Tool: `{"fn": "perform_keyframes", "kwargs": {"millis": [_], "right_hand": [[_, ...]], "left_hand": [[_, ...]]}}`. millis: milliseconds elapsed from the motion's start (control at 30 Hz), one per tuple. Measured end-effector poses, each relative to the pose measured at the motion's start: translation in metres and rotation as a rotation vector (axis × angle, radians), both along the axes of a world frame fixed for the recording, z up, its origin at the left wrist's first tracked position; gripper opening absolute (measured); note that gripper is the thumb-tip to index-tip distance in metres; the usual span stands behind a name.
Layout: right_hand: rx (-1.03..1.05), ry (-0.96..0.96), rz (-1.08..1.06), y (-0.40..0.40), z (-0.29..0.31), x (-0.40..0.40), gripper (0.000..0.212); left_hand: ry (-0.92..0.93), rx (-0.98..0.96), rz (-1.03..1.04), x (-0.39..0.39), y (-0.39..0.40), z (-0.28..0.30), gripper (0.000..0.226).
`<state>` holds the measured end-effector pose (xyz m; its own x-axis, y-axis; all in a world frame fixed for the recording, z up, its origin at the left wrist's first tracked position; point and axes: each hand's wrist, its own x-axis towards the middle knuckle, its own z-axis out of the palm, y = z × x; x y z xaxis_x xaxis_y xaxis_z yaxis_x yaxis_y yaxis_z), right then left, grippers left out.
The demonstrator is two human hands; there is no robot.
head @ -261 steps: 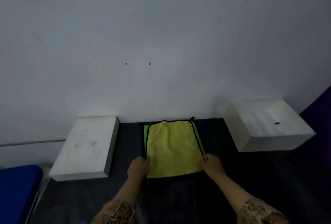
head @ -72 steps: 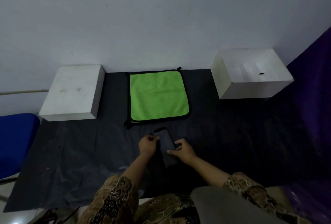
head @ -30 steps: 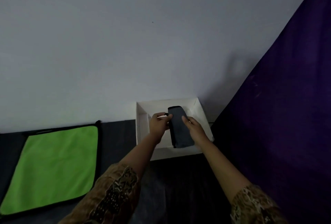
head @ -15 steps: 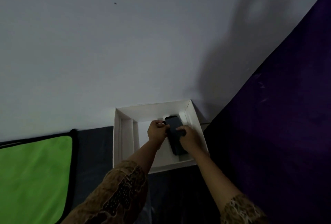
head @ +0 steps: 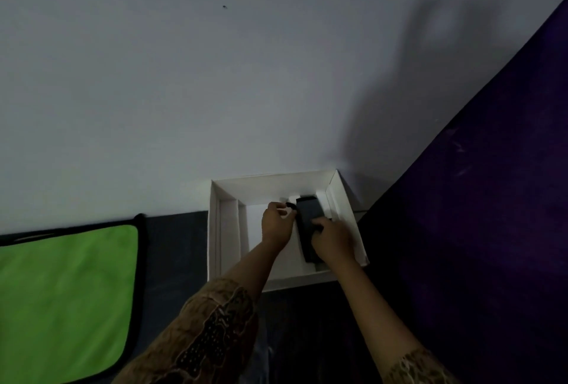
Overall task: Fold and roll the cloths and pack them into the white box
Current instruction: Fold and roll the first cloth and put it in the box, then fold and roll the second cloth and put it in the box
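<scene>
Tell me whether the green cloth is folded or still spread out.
Spread out. The green cloth lies flat on the dark surface, left of the white box, untouched; both hands are in the box on the rolled dark cloth.

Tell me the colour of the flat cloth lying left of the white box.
Bright green cloth with a black border, seen in the head view.

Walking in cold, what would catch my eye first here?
Probably the bright green cloth lying flat at lower left, vivid against the dark surface. Next, the white box against the wall, where the left hand and right hand both grip a dark rolled cloth inside it. A purple drape fills the right side.
</scene>
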<state>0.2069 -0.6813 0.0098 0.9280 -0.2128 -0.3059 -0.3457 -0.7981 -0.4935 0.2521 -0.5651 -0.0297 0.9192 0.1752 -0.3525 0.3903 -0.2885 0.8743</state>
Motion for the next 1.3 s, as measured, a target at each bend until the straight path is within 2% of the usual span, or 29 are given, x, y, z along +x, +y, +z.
{"fn": "perform_keyframes", "kwargs": {"millis": [167, 267, 367, 500, 633, 767, 900, 967, 1067, 1300], "right_hand": [[0.209, -0.214, -0.072, 0.038, 0.032, -0.013, 0.03], [0.347, -0.33, 0.008, 0.078, 0.051, -0.027, 0.027], [0.424, -0.43, 0.094, 0.127, 0.06, -0.047, 0.027], [0.509, -0.37, 0.232, 0.2, 0.058, -0.086, 0.026], [0.494, -0.215, 0.295, 0.253, 0.036, -0.12, 0.024], [0.455, 0.055, 0.286, 0.296, 0.001, -0.151, 0.021], [0.355, 0.173, 0.251, 0.331, -0.03, -0.167, 0.036], [0.312, 0.196, 0.19, 0.346, -0.04, -0.172, 0.045], [0.297, 0.171, 0.071, 0.361, -0.049, -0.175, 0.047], [0.288, 0.109, -0.119, 0.372, -0.057, -0.167, 0.044]], "left_hand": [[-0.178, -0.042, 0.031, -0.019, 0.042, 0.038, 0.021], [-0.283, -0.082, 0.074, -0.033, 0.085, 0.069, 0.015], [-0.382, -0.066, 0.218, -0.051, 0.142, 0.091, 0.012], [-0.416, -0.016, 0.433, -0.095, 0.23, 0.094, 0.014], [-0.315, 0.041, 0.583, -0.154, 0.311, 0.065, 0.018], [-0.078, 0.208, 0.653, -0.217, 0.395, 0.028, 0.02], [0.148, 0.341, 0.64, -0.266, 0.461, 0.003, 0.027], [0.222, 0.381, 0.586, -0.279, 0.486, -0.005, 0.037], [0.308, 0.382, 0.483, -0.285, 0.508, -0.014, 0.049], [0.332, 0.365, 0.407, -0.281, 0.532, -0.026, 0.041]]}}
